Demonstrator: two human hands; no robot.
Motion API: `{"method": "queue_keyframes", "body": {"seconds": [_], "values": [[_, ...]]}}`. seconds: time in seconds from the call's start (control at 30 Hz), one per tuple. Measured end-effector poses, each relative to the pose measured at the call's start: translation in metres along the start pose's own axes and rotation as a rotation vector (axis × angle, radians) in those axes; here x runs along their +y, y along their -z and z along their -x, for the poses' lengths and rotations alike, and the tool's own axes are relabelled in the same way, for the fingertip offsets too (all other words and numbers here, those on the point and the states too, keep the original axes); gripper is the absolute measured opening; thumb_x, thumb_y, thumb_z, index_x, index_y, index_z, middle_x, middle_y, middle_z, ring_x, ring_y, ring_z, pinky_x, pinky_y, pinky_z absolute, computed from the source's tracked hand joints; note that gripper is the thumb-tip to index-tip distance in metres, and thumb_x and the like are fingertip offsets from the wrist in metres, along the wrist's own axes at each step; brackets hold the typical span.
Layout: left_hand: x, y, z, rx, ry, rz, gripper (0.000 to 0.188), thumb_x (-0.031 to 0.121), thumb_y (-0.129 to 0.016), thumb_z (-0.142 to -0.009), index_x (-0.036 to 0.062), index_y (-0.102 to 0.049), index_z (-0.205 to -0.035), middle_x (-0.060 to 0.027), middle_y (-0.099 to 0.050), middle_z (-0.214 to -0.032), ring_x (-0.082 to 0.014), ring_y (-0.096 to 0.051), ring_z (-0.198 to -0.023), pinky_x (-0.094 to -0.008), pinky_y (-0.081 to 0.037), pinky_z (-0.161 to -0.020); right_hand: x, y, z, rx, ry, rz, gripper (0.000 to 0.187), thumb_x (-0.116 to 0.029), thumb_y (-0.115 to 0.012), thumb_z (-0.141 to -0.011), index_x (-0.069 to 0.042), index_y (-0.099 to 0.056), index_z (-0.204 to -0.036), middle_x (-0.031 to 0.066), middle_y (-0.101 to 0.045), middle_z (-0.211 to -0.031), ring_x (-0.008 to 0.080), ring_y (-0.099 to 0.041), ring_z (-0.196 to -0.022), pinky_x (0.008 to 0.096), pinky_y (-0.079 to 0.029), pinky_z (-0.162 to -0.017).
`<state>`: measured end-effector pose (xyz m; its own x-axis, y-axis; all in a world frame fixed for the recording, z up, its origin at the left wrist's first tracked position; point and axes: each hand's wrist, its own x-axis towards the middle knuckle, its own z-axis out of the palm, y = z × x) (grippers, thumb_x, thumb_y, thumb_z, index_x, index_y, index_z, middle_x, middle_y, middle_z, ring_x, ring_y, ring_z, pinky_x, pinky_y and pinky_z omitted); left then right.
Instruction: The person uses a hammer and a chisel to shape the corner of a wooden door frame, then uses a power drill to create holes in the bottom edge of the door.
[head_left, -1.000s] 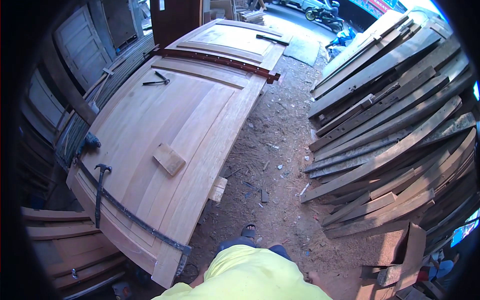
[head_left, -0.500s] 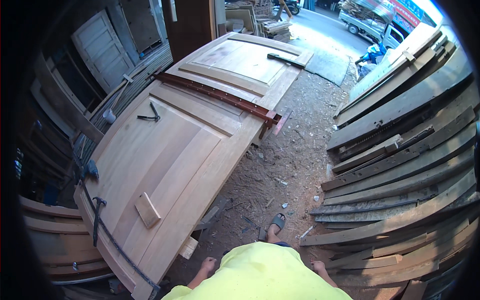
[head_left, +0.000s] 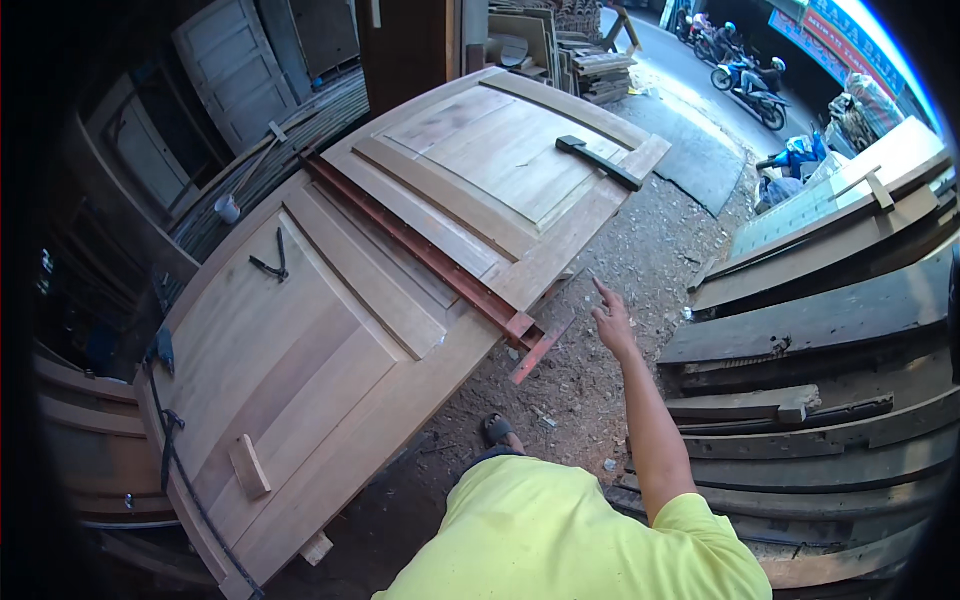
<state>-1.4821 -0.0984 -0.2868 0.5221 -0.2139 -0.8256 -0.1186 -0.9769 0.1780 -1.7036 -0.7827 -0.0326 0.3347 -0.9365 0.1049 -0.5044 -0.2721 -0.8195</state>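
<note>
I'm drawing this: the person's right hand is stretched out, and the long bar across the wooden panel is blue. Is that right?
No, the long bar across the wooden panel is red, as the head view shows. The right hand is indeed stretched out.

A clamp (head_left: pixel 430 256) lies across the door (head_left: pixel 310 370), with pincers (head_left: pixel 280 268) and a block (head_left: pixel 250 467) on the nearer section; planks (head_left: pixel 830 310) lie to the right, beyond a strip of ground (head_left: pixel 575 400).

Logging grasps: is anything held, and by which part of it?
Right hand holds nothing; left hand is out of view, so can't be told.
</note>
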Motion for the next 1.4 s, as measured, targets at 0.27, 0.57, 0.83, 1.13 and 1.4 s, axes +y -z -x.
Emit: {"method": "queue_keyframes", "body": {"seconds": [0.27, 0.57, 0.83, 1.13, 1.4], "values": [[0.191, 0.023, -0.043, 0.397, -0.133, 0.763, 0.036, 0.027, -0.071, -0.099, 0.0053, -0.073, -0.128, -0.0142, -0.076, -0.121, -0.0263, -0.07, -0.116, -0.0377, -0.052, -0.103, 0.007, -0.026, -0.102, -0.165, 0.116, 0.501, 0.092, -0.007, -0.066, -0.083, -0.027, -0.035, -0.168, 0.0279, -0.022, -0.17, 0.0511, -0.025, -0.155, 0.0571, -0.024, -0.127], [0.29, -0.058, 0.067, 0.859, 0.276, 1.001, 0.035, 0.034, -0.071, -0.097, 0.0094, -0.075, -0.122, -0.02, -0.074, -0.122, -0.0375, -0.068, -0.119, -0.0462, -0.053, -0.101, 0.052, 0.087, -0.259, 0.026, 0.431, 0.831, 0.067, -0.019, -0.076, -0.089, -0.015, -0.054, -0.152, 0.0229, -0.041, -0.164, 0.0444, -0.04, -0.15, 0.0547, -0.033, -0.124], [0.337, -0.32, 0.21, 0.357, 0.763, 0.785, 0.051, 0.052, -0.061, -0.096, 0.014, -0.076, -0.127, -0.0195, -0.068, -0.139, -0.042, -0.065, -0.127, -0.0531, -0.047, -0.112, 0.124, 0.098, -0.489, -0.163, 0.371, 1.01, 0.07, -0.043, -0.071, -0.096, -0.003, -0.053, -0.15, 0.0103, -0.074, -0.093, 0.0288, -0.073, -0.08, 0.0397, -0.061, -0.074], [0.294, -0.468, 0.236, 0.206, 0.674, 1.073, 0.05, 0.051, -0.061, -0.099, 0.0135, -0.075, -0.129, -0.0193, -0.068, -0.14, -0.0391, -0.064, -0.13, -0.048, -0.048, -0.111, 0.005, 0.034, -0.489, -0.925, 0.049, -0.571, 0.036, -0.031, -0.07, -0.098, -0.014, -0.07, -0.129, -0.0021, -0.053, -0.069, 0.0136, -0.047, -0.051, 0.0277, -0.05, -0.051], [0.087, -0.42, 0.261, 0.524, 0.711, 1.283, 0.044, 0.044, -0.064, -0.098, 0.0125, -0.076, -0.126, -0.0176, -0.073, -0.13, -0.0365, -0.069, -0.121, -0.0444, -0.053, -0.104, -0.126, -0.065, -0.118, -0.551, 0.076, -0.96, 0.051, -0.023, -0.083, -0.092, -0.002, -0.053, -0.128, 0.0133, -0.068, -0.105, 0.0204, -0.067, -0.084, 0.0315, -0.057, -0.07]]}}
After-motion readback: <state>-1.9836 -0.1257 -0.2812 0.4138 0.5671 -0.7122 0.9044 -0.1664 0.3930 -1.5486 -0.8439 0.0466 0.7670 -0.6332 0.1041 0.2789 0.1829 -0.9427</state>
